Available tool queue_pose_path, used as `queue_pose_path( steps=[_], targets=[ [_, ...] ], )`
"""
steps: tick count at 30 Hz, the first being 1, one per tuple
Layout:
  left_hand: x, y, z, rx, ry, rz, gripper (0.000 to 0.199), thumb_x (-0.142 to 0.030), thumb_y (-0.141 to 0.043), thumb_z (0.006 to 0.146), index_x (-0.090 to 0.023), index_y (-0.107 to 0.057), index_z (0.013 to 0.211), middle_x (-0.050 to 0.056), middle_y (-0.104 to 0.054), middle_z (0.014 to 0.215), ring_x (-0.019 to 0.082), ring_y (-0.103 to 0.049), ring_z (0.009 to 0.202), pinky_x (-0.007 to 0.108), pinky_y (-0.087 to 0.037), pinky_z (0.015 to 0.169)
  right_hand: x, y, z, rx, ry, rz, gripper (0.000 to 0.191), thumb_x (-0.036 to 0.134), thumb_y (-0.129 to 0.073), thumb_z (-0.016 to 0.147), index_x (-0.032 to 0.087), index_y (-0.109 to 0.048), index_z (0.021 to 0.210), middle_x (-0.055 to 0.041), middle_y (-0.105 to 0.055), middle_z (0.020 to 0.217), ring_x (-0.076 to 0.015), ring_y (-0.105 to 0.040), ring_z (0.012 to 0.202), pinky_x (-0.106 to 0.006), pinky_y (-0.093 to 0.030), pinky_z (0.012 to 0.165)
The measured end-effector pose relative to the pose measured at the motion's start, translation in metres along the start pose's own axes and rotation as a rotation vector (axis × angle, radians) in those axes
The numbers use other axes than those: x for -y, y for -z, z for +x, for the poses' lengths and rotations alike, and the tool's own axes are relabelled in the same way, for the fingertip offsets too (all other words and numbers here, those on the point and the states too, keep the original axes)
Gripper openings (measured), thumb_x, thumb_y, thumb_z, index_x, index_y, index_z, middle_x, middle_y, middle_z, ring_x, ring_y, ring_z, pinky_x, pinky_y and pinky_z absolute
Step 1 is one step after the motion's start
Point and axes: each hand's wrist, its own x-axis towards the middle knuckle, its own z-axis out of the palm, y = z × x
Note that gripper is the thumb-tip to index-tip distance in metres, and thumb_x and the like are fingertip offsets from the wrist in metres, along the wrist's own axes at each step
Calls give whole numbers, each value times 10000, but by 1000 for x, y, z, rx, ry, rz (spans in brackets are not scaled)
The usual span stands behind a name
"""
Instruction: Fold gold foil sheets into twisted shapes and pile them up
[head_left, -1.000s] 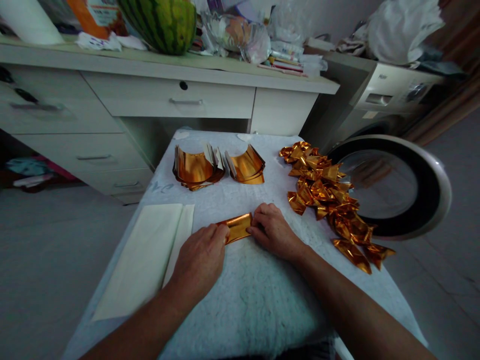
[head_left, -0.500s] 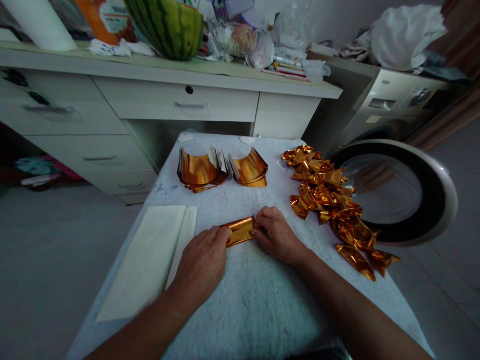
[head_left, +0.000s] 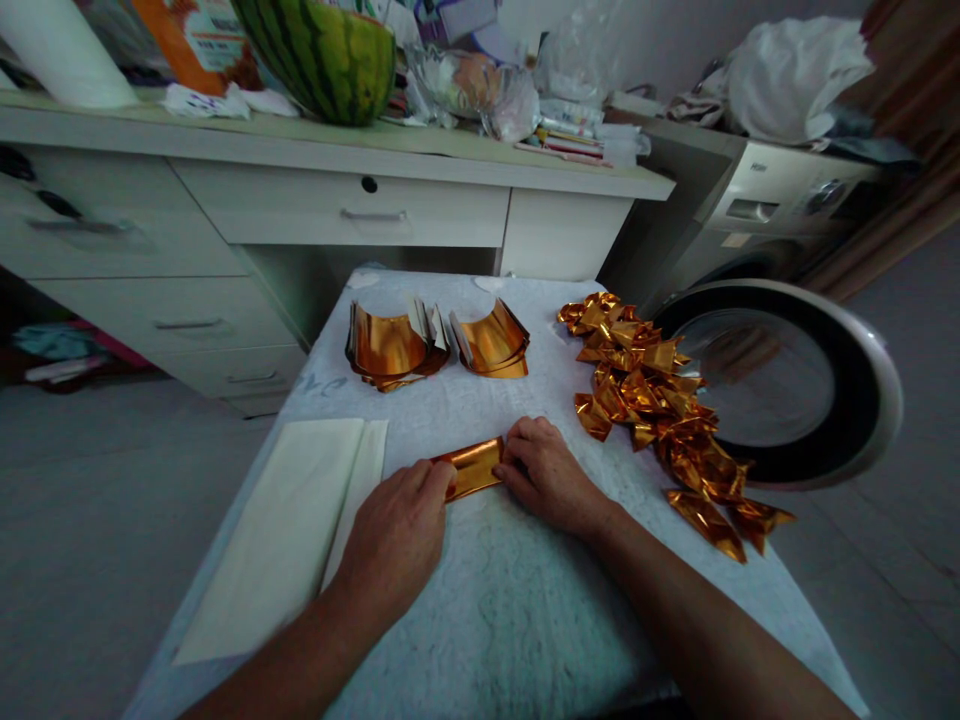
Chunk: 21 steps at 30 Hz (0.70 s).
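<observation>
A flat folded strip of shiny gold foil paper (head_left: 475, 468) lies low over the cloth-covered table, tilted slightly up to the right. My left hand (head_left: 401, 525) grips its left end, fingers closed. At its right end my right hand (head_left: 546, 472) pinches the edge between thumb and fingers. Behind the strip stand two curved stacks of gold sheets, a larger one (head_left: 390, 345) and a smaller one (head_left: 493, 342). Several folded gold pieces (head_left: 645, 385) are heaped in a long row on the right.
Pale folded paper (head_left: 281, 530) lies on the left of the table (head_left: 525, 620). Beyond the far edge is a white desk (head_left: 330, 150) bearing a cut watermelon (head_left: 322, 60). An open washing machine door (head_left: 780, 380) is at the right.
The camera view has shifted slightly, so the scene sits a little further left. Both hands keep their hold on the gold strip, with no clear movement against the table.
</observation>
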Motion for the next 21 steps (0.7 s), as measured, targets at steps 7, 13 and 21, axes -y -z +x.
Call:
queue_pose_path(
  steps=[7,13,21],
  targets=[
    [0,0,1,-4,1,4,240,-73,-381,940,-167,-594,995,76,-650,939,237,-625,901,381,-494,841,0,-1,1,8,-2,-39,140,240,-617,909,160,-610,795,-62,-565,904,-209,-470,883,-356,-364,794],
    [-1,3,2,15,6,5,236,-69,-392,936,-155,-598,1009,85,-649,949,240,-624,907,380,-490,842,2,0,1,5,-5,-42,136,228,-615,902,157,-603,786,-65,-563,894,-208,-474,871,-354,-363,793],
    [-1,3,0,-6,-8,-4,244,-76,-371,946,-166,-593,992,77,-645,939,235,-621,909,382,-495,852,2,1,0,0,4,-36,122,219,-612,896,163,-595,790,-65,-566,902,-206,-476,867,-353,-361,797]
  ],
)
